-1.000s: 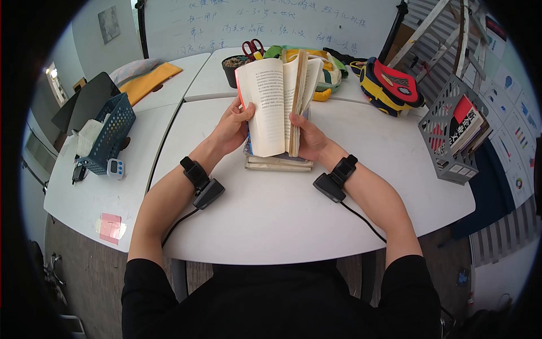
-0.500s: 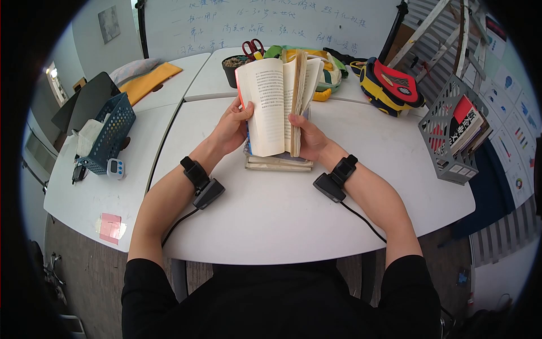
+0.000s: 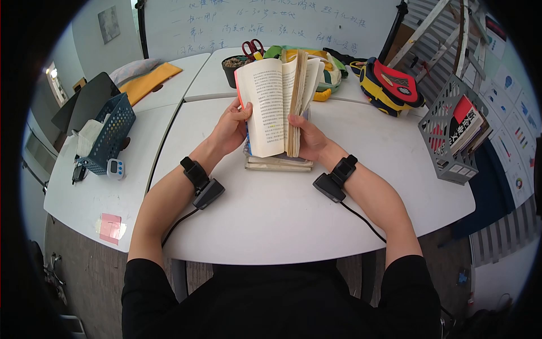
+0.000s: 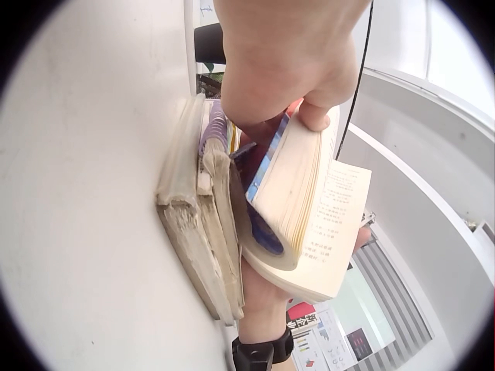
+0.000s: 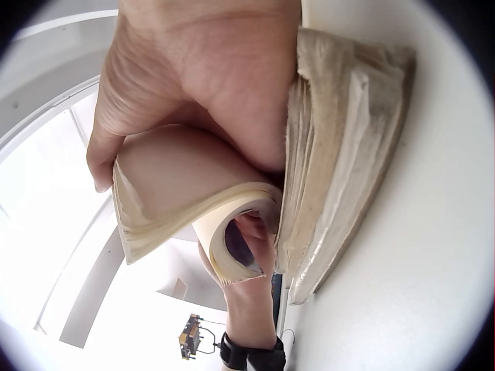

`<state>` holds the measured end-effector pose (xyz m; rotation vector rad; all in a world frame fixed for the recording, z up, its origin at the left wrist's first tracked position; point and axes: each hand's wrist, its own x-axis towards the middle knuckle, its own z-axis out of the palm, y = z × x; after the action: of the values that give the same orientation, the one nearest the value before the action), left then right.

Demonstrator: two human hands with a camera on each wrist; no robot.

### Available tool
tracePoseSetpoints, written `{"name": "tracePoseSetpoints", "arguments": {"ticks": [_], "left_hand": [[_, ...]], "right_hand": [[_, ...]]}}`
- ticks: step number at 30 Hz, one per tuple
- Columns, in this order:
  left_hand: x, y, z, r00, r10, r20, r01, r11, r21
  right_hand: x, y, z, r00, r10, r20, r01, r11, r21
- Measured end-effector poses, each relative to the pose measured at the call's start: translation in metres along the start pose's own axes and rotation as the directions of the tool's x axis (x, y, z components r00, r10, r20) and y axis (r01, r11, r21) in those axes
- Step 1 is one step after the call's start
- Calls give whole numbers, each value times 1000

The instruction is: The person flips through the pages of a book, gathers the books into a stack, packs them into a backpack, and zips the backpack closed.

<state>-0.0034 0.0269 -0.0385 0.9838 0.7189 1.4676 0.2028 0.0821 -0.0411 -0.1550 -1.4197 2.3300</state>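
An open paperback book [image 3: 266, 113] is held up over a small stack of worn books [image 3: 278, 165]. My left hand [image 3: 230, 129] grips its left side, thumb on the printed page and fingers behind the cover. My right hand [image 3: 310, 138] holds the right side, its thumb at the edge of a thick bunch of pages. In the left wrist view, the blue cover [image 4: 267, 166] shows under the left-hand pages. The right wrist view shows the bunched pages [image 5: 186, 170] curving beneath the right hand. A small yellow mark stands among the left page's lines.
Behind the book stand a plant pot [image 3: 230, 76] with red-handled scissors [image 3: 252, 48] and a green-and-yellow bag [image 3: 333, 73]. A red-and-yellow pouch [image 3: 389, 87] and a grey book holder [image 3: 451, 135] lie right. A blue basket [image 3: 113, 135] and a small timer [image 3: 116, 168] stand left.
The left page now shows a different text block, reaching lower and with a yellow mark, so a leaf has turned. Both hands keep nearly the same place.
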Motion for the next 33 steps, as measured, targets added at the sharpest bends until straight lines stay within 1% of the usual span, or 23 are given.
{"name": "tracePoseSetpoints", "arguments": {"ticks": [6, 15, 33], "left_hand": [[0, 0, 0, 1000, 3, 14, -2, 1000, -17], [-3, 2, 5, 1000, 16, 3, -16, 1000, 4], [-2, 2, 2, 1000, -2, 20, 3, 1000, -20]], "right_hand": [[-1, -1, 2, 1000, -9, 9, 9, 1000, 13], [-1, -1, 2, 1000, -20, 1, 20, 1000, 3], [-2, -2, 4, 1000, -16, 2, 16, 1000, 3]]}}
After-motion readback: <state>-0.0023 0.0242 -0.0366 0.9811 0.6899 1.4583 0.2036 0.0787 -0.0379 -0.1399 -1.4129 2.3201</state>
